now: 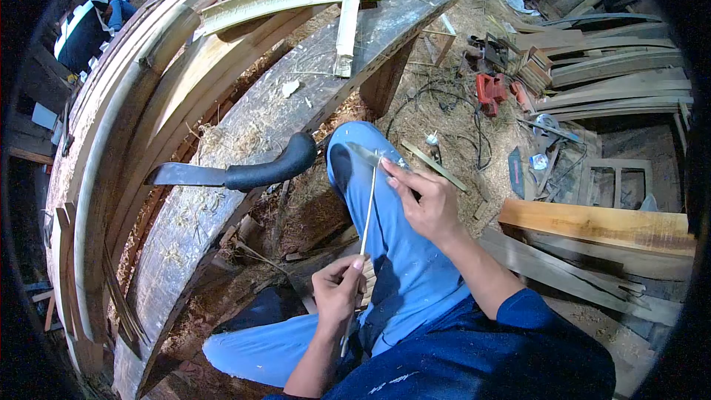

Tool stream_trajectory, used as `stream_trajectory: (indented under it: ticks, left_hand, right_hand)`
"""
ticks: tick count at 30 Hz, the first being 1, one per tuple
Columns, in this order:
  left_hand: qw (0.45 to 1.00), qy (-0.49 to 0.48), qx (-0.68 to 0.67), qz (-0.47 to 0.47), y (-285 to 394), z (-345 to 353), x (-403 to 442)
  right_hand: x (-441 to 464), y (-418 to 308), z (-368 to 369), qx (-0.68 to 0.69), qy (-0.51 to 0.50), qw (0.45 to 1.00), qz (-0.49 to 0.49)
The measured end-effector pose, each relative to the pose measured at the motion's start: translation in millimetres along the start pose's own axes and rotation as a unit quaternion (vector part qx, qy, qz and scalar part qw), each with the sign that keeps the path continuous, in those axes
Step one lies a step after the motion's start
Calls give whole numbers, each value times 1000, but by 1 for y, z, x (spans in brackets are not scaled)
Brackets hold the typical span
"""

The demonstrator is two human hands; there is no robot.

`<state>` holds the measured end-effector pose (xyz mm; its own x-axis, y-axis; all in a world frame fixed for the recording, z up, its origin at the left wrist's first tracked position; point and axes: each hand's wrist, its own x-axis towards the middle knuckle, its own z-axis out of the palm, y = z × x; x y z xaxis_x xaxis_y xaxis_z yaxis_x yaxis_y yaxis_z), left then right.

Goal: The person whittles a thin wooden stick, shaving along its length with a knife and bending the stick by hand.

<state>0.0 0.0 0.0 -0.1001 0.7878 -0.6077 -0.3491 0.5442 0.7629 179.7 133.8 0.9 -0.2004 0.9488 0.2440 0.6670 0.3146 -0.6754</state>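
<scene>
My left hand (341, 287) is closed around a thin pale wooden stick (368, 211), which runs up over the raised knee and sticks out below the fist. At the knee, my right hand (428, 204) grips a small knife, its handle hidden by the fingers. The knife's blade (363, 153) points left across the blue trousers and meets the upper end of the stick. On the plank bench to the left lies a large knife with a curved black handle (272, 166), touched by neither hand.
A long worn plank (255, 115) curves along the left, strewn with shavings. Bent wooden strips (274, 6) lie beyond it. At right are a red power tool (490, 93), cables, stacked boards (618, 74) and a yellowish beam (592, 224). Shavings cover the floor.
</scene>
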Motion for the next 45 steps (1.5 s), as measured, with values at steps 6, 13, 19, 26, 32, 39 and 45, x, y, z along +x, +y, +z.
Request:
stream_trajectory:
  ticks: [6, 13, 19, 26, 32, 39, 45]
  left_hand:
    - [997, 19, 10, 68, 25, 28, 27]
    - [994, 24, 43, 99, 28, 26, 54]
    - [994, 12, 30, 101, 24, 20, 56]
    - [991, -100, -59, 70, 32, 1, 53]
    - [995, -71, -36, 66, 38, 2, 61]
    - [985, -155, -34, 68, 27, -6, 51]
    - [987, -138, -37, 73, 33, 0, 56]
  right_hand:
    - [-12, -24, -9, -23, -57, 998, -27]
    - [-12, -31, -9, -45, -94, 994, -42]
    - [-11, -36, -9, -22, -117, 990, -70]
    - [-8, -39, -3, -11, -118, 992, -46]
    - [-14, -39, -1, -9, -117, 991, -63]
    - [-11, -32, 2, 18, -72, 996, -49]
    - [-13, -38, -6, -4, -114, 992, -57]
